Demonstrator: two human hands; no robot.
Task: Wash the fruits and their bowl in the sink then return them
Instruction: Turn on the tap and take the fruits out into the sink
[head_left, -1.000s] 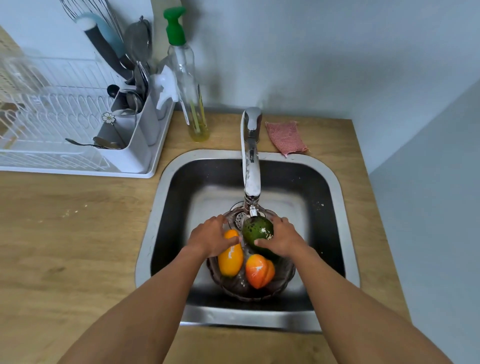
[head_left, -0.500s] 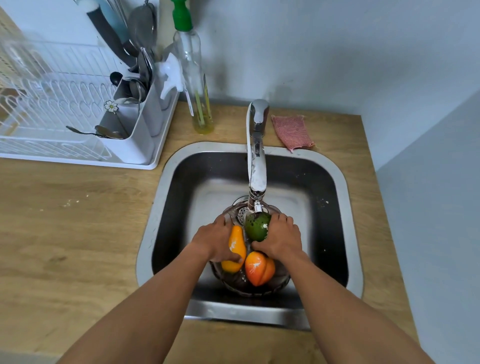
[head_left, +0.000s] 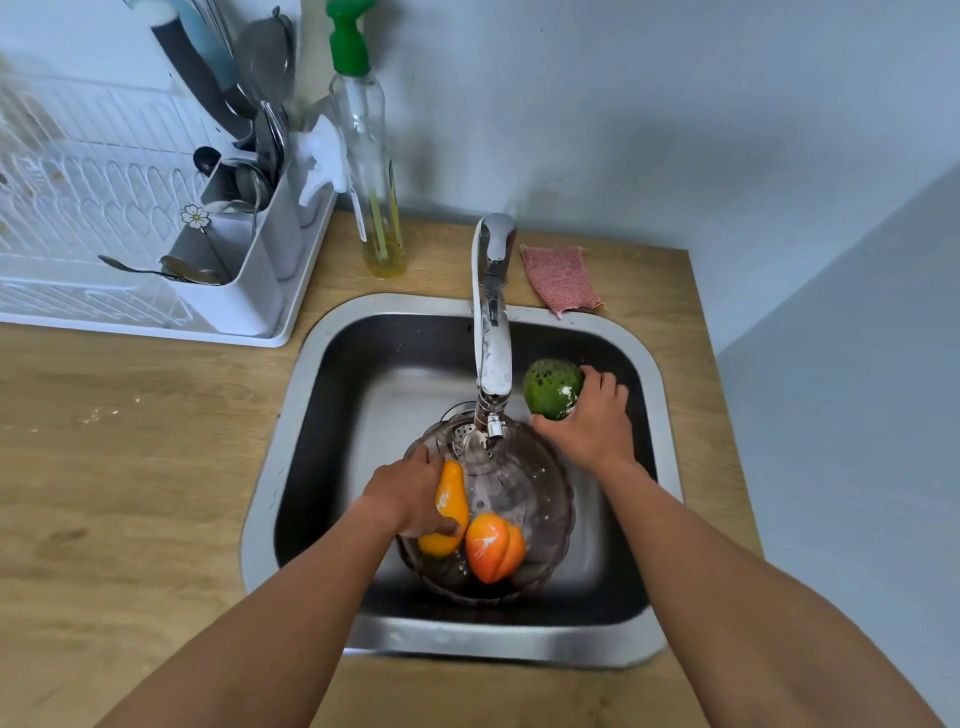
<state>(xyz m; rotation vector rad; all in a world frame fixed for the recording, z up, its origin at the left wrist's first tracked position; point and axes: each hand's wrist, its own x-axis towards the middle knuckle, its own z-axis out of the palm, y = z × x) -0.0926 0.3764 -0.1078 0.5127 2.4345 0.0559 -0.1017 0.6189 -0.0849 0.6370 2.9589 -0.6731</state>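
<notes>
1. A person stands at a steel sink (head_left: 270, 467) set into a wooden worktop (head_left: 130, 441), both bare forearms reaching in from six o'clock.
2. The right grip (head_left: 592, 421) is curled round a green fruit (head_left: 550, 387), fingers over its far side. It holds the fruit outside the bowl at about two o'clock in the basin, just right of the tap's spout. White flecks show on the fruit's skin.
3. The left grip (head_left: 410, 493) wraps a yellow, pear-shaped fruit (head_left: 449, 512) at the bowl's nine o'clock side, thumb hooked under its lower end. Whether the fruit rests on the bowl cannot be told.
4. An orange fruit (head_left: 493, 548) lies in the bowl at six o'clock, touching the yellow fruit, with neither grip on it.
5. The clear, brown-tinted bowl (head_left: 561, 499) sits on the sink floor, its twelve o'clock edge under the tap's nozzle and over the drain strainer. Droplets speckle its inside.
6. The chrome tap (head_left: 491, 332) rises from the sink's twelve o'clock rim and arches toward the centre.
7. On the worktop behind, a pink scouring cloth (head_left: 561, 278) lies at one o'clock against the sink rim.
8. A clear bottle (head_left: 371, 171) with a green pump stands at eleven o'clock, a little yellow liquid in its base.
9. A white dish rack (head_left: 78, 208) fills the ten o'clock corner, its cutlery holder (head_left: 244, 275) stacked with spoons and utensils.
</notes>
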